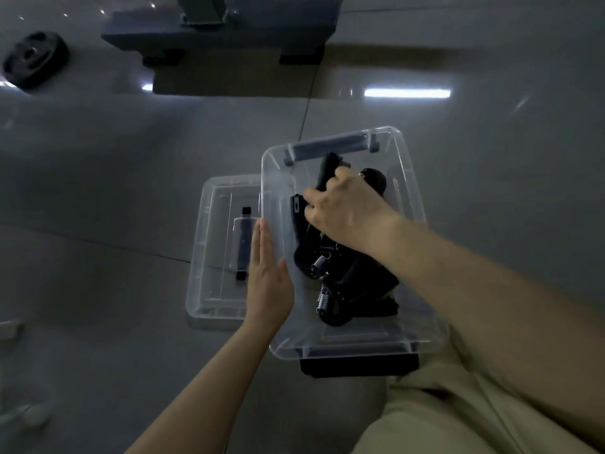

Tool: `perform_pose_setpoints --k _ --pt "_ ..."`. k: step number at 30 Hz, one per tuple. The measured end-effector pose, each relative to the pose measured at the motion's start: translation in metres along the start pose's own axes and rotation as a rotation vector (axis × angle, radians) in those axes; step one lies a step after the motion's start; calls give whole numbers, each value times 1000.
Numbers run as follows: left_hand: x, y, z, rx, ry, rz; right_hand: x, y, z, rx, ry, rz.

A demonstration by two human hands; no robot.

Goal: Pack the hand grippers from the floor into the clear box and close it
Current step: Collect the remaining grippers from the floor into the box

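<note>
Black grippers (340, 276) lie heaped in the clear box (406, 152) at frame centre. The right hand (347, 211), fingers curled round one gripper (327, 170), sets it inside. The left hand (268, 276), flat with fingers together, steadies the box wall. The lid (209, 250) lies just left, likely fitted next.

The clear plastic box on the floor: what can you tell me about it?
The clear plastic box is a see-through rectangular tub with rounded corners and a dark latch handle at each short end. It stands open on the glossy grey floor, with black spring hand grippers heaped inside. The left hand lies flat against its left wall; the right hand reaches inside, gripping one. Its clear lid lies on the floor at its left.
</note>
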State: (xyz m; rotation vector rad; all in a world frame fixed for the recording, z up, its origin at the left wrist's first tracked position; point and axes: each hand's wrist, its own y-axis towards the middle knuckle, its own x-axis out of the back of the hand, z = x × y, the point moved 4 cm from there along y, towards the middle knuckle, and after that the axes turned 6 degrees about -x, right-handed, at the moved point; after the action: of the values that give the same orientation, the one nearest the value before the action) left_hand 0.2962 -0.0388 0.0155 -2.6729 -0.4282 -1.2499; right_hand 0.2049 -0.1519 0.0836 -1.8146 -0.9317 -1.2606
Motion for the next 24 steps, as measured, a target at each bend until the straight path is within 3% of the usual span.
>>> perform_pose_setpoints --k 5,8,11,13,15,18,24 --pt "-1 1 2 23 2 9 -11 23 26 72 22 21" --pt "0 0 0 66 -48 -1 -35 20 27 24 298 -6" --pt "1 0 -2 118 -76 -9 -59 8 15 -120 675 -174" --pt "1 0 -3 115 -62 2 -69 4 8 -241 777 -263" --pt "0 0 -3 114 -43 4 -74 10 3 -310 735 -301" --pt "-1 0 -3 127 -27 19 -85 21 1 -325 558 -32" --pt "1 0 -6 124 -10 2 -87 45 -1 -34 39 -2"
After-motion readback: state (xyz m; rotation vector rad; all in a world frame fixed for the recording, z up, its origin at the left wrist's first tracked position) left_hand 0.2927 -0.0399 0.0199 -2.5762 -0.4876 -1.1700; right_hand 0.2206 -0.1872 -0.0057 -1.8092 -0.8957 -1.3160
